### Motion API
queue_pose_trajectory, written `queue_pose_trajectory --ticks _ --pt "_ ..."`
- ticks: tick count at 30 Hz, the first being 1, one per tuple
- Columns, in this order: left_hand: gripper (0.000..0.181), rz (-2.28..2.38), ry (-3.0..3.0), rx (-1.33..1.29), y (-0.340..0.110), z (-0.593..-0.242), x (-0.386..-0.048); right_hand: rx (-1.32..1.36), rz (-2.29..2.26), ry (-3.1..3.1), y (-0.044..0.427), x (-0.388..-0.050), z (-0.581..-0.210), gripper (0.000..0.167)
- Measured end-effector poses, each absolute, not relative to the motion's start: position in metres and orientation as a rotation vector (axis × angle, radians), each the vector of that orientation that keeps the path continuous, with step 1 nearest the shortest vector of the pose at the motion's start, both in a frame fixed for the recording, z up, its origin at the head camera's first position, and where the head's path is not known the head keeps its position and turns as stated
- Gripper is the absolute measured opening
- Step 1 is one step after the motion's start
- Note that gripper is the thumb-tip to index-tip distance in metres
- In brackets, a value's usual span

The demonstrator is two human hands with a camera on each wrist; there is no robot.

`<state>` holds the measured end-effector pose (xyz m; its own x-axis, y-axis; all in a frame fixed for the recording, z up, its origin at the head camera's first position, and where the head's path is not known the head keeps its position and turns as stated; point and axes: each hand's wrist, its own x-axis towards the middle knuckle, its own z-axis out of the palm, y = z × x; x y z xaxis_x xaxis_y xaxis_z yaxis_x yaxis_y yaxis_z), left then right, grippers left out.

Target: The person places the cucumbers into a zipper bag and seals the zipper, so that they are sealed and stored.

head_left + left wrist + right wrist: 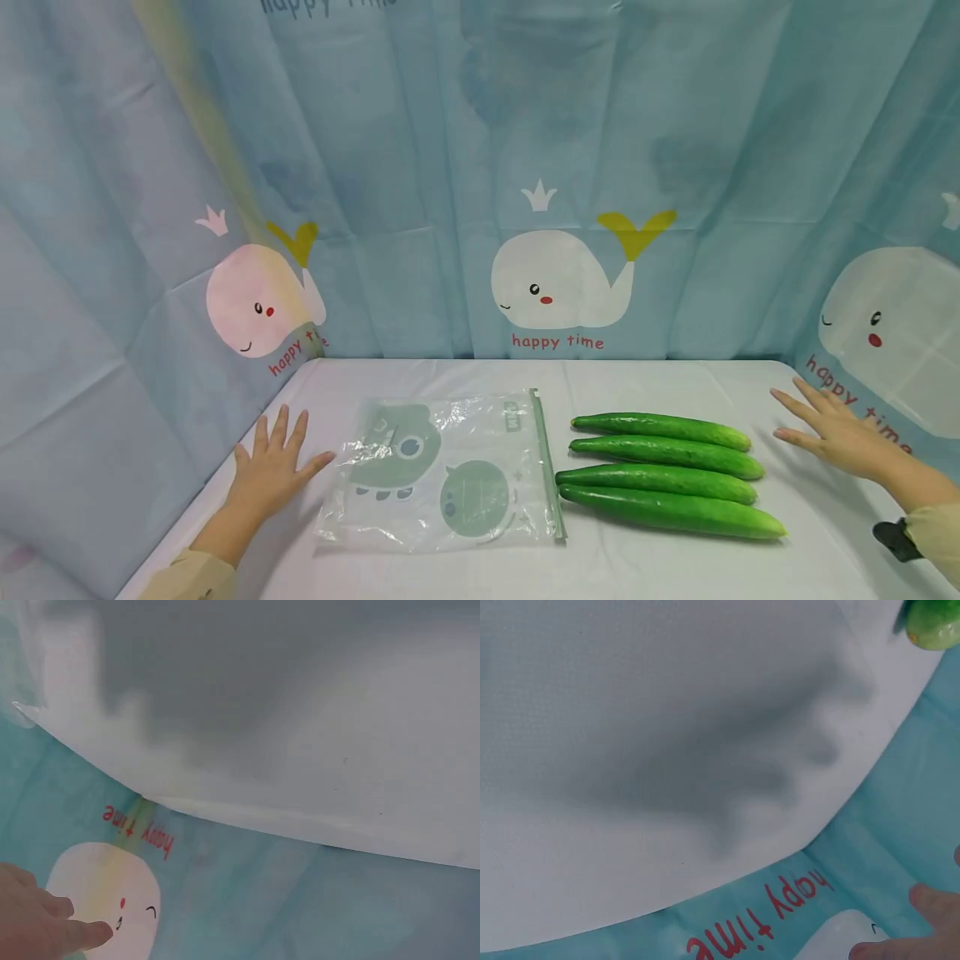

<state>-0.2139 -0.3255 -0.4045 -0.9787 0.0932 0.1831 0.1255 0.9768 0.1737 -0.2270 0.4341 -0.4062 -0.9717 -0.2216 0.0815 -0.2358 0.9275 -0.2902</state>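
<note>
Between the two hands, a clear plastic zip bag (405, 517) with green cartoon prints lies flat on the white table, its green slider strip (550, 467) along the right side. Right of it, several green cucumbers (667, 508) lie side by side, stems pointing left. My left hand (270, 471) hovers just left of the bag, fingers spread and holding nothing. Beyond the cucumbers' right ends is my right hand (840, 433), also spread and bare. In the right wrist view a cucumber tip (934, 626) shows at the top corner. Only part of each hand appears in the wrist views.
A light blue curtain (420, 167) with whale prints closes off the back and both sides of the white table (450, 575). A black band (896, 540) sits at the right wrist. Hand shadows fall on the tabletop.
</note>
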Motion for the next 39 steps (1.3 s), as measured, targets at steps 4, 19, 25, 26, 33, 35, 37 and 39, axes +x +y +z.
queue_pose_trajectory --ticks 4,19,25,26,33,35,37,39 --pt "0.091 -0.347 -2.947 -0.166 -0.316 -0.401 -0.214 0.398 0.58 -3.004 0.434 -0.227 -0.404 0.083" --pt "0.087 -0.819 -3.064 -0.132 -0.235 -0.372 -0.214 0.545 0.854 -2.943 0.43 -0.242 -0.39 0.081" --pt "0.084 -1.011 -3.044 -0.172 -0.201 -0.371 -0.212 0.485 0.924 -3.019 0.428 -0.246 -0.385 0.08" --pt "0.083 -1.028 -3.035 -0.184 -0.196 -0.371 -0.212 0.483 0.952 -3.03 0.427 -0.246 -0.384 0.078" --pt "0.08 -1.117 -2.976 -0.258 -0.162 -0.38 -0.21 0.479 1.154 -3.112 0.424 -0.25 -0.382 0.072" --pt "0.079 -1.149 -2.96 -0.277 -0.153 -0.384 -0.21 0.488 1.197 -3.126 0.423 -0.251 -0.382 0.071" --pt "0.079 -1.191 -2.946 -0.3 -0.144 -0.388 -0.211 0.497 1.231 -3.137 0.423 -0.252 -0.382 0.07" --pt "0.078 -1.215 -2.937 -0.328 -0.136 -0.392 -0.212 0.506 1.251 -3.144 0.422 -0.252 -0.382 0.069"
